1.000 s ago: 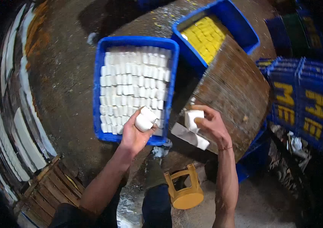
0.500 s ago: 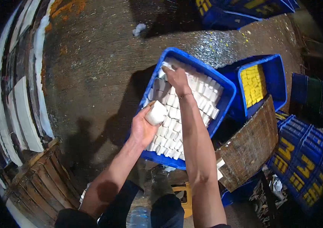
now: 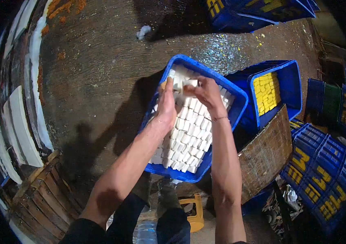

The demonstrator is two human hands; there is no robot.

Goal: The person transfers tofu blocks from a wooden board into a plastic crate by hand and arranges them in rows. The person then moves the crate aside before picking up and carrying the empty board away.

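A blue crate [image 3: 241, 114] holds rows of white, soft-looking blocks [image 3: 186, 140], closely packed. My left hand [image 3: 166, 107] is over the crate's left side, seen edge-on, its fingers stretched out beside white blocks near the far left corner. Part of its palm side is hidden. My right hand [image 3: 209, 94] is to the right of it, over the far part of the rows, with thumb and fingers closed around a white block [image 3: 190, 86]. The two hands face each other a short distance apart.
Right of the crate stands another blue crate [image 3: 298, 95] with yellow blocks [image 3: 266, 93]. A wooden board [image 3: 267, 156] leans near it. Blue crates with yellow lettering [image 3: 323, 175] lie at right. A yellow stool [image 3: 197, 213] is below, wooden slats [image 3: 44, 189] at lower left.
My left hand has moved up and inward, and the block that lay in its palm no longer shows there. My right hand has shifted right and nearer, now with a white block.
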